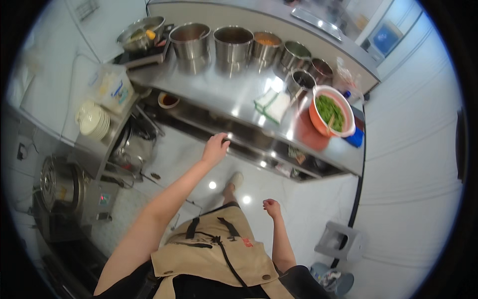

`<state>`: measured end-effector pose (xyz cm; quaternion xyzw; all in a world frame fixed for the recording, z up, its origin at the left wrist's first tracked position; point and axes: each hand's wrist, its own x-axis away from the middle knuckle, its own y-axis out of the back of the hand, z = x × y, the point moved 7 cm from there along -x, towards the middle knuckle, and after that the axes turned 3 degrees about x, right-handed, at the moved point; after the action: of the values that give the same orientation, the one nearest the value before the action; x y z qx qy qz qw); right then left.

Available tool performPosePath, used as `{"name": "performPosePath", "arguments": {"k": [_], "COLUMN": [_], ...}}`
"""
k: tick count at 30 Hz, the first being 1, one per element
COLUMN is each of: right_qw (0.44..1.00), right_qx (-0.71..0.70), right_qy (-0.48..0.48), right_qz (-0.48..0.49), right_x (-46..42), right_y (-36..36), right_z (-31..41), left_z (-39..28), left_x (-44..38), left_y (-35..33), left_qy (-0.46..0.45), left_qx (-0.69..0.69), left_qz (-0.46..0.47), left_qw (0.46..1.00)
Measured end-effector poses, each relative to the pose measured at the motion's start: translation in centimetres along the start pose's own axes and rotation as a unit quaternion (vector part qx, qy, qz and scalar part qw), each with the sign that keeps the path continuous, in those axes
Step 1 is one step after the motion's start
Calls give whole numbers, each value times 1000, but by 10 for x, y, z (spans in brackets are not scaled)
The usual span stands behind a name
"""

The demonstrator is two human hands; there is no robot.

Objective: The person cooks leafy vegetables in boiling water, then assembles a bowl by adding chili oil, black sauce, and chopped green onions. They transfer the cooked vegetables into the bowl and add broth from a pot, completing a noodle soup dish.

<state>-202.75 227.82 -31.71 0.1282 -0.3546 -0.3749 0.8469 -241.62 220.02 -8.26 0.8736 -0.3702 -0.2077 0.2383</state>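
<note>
My left hand (216, 149) reaches forward over the lower shelf front of a stainless steel counter (231, 89); it holds nothing, thumb and fingers apart. My right hand (271, 207) hangs above the tiled floor with its fingers curled in, and nothing shows in it. On the countertop ahead lies a folded white cloth with green stripes (273, 105). To its right stands an orange colander (315, 117) with chopped green vegetables (329, 112). A small steel saucepan (303, 79) sits behind the cloth. Inside the shelf opening is a bowl of dark red-brown liquid (168, 100).
Several steel pots (233, 48) line the counter's back. A steel basin (141, 35) rests on a cooktop at far left. Stacked pale plates (94, 121) and a plastic tub (114, 89) occupy the left side counter. A grey stool (340, 241) and a bin (336, 280) stand at right.
</note>
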Motion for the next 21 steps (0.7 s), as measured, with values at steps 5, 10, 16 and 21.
{"name": "performPosePath", "arguments": {"k": [5, 10, 16, 21], "right_qw": [986, 936, 853, 812], "right_qx": [-142, -294, -429, -459], "right_qy": [-55, -94, -186, -211], "right_qz": [-62, -167, -230, -292], "right_x": [-231, -358, -355, -350], "right_y": [20, 19, -6, -13], "right_z": [58, 60, 55, 65], "left_z": [45, 82, 127, 140], "left_x": [-193, -324, -429, -468], "left_y": [-43, -64, -56, -57], "left_qy": [-17, -34, 81, 84], "left_qx": [-190, -297, -295, -293], "left_qz": [18, -21, -153, -141], "left_qw": [981, 954, 940, 942]}}
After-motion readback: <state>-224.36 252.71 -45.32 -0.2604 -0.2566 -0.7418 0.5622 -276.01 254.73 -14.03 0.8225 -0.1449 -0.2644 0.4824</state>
